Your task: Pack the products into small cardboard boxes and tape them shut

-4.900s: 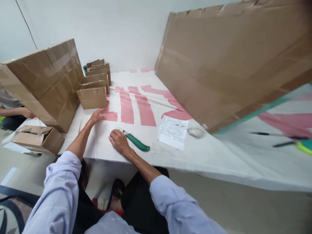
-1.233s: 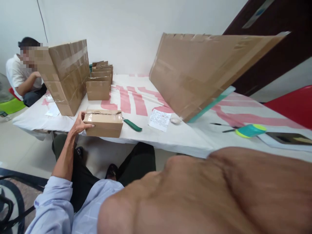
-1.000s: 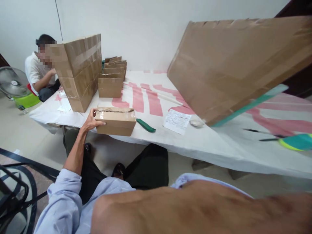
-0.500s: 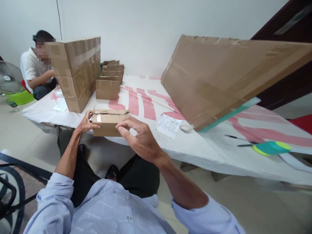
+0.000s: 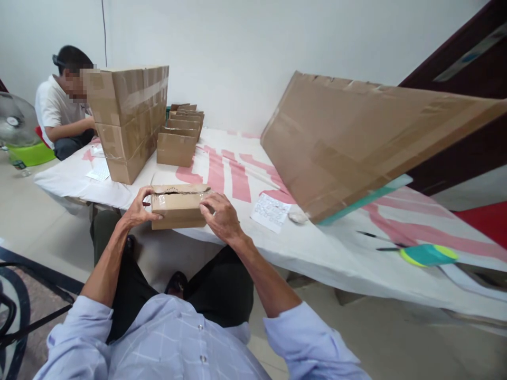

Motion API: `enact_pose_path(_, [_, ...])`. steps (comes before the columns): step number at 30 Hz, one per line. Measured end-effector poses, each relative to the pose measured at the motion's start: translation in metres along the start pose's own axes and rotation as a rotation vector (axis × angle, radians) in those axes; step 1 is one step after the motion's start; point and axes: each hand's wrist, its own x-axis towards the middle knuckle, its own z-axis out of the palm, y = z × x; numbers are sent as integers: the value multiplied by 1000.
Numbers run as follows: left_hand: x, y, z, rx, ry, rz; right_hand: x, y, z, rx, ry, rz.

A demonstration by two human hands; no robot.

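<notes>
The box (image 5: 178, 215) is brown — the tablecloth (image 5: 317, 248) white with pinkish-red bands, the shirt (image 5: 170, 338) pale blue, checked.

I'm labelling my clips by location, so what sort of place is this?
Probably an indoor workroom, though I can't be certain. A cloth-covered table bears taped cardboard boxes, a co-worker sits at its left end, and a small carton is between the left hand and right hand.

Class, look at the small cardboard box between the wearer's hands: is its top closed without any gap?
No: a dark, ragged gap runs along the top of the cardboard box.
</notes>
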Motion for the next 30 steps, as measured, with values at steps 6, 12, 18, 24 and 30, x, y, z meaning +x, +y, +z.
enact_pose_path(6, [-15, 7, 11, 29, 8, 27, 5, -14, 3, -57, -80, -59])
enact_pose_path(12, [-24, 14, 19, 38, 6, 54, 3, -2, -3, 4, 11, -50])
enact_pose_path(18, [-29, 32, 15, 173, 60, 150, -14, 70, -14, 42, 77, 297])
enact_pose_path(24, [-26, 46, 20, 214, 2, 231, -31, 68, -5, 275, 78, 395])
enact_pose_path(30, [-16, 65, 36, 169, -9, 264, -27, 62, 9, 282, 80, 323])
